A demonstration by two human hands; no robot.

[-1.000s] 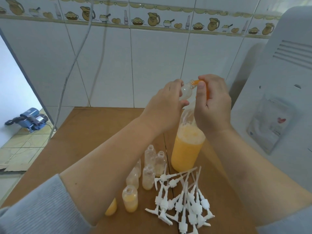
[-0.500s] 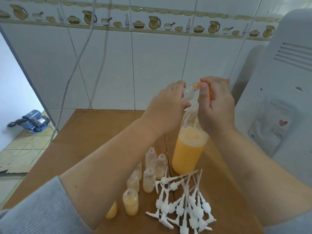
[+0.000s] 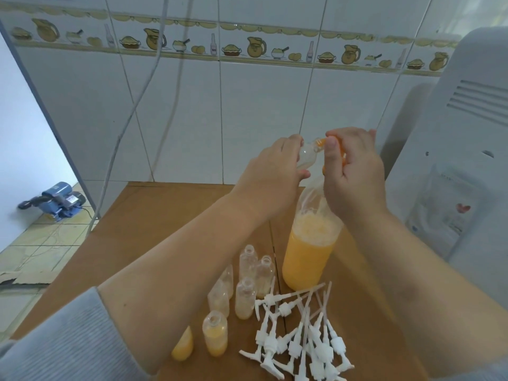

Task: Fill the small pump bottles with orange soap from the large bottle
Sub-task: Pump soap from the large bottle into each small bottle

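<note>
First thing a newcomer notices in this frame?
Both hands raised mid-frame: the left hand tilts a small clear bottle toward the orange nozzle gripped by the right hand. Below stands the large bottle of orange soap, with white pump heads piled in front.

The right hand [image 3: 354, 171] hides the large bottle [image 3: 308, 257]'s neck — and the orange piece it grips, perhaps a nozzle.

Left half of the wooden table [image 3: 154, 232] is bare, open approach from there. Centre-right is crowded: large soap bottle [image 3: 308, 259], cluster of small bottles [image 3: 247, 284] just left of it, pile of white pump heads [image 3: 299, 339] in front. White appliance [image 3: 467, 174] blocks right side.
</note>
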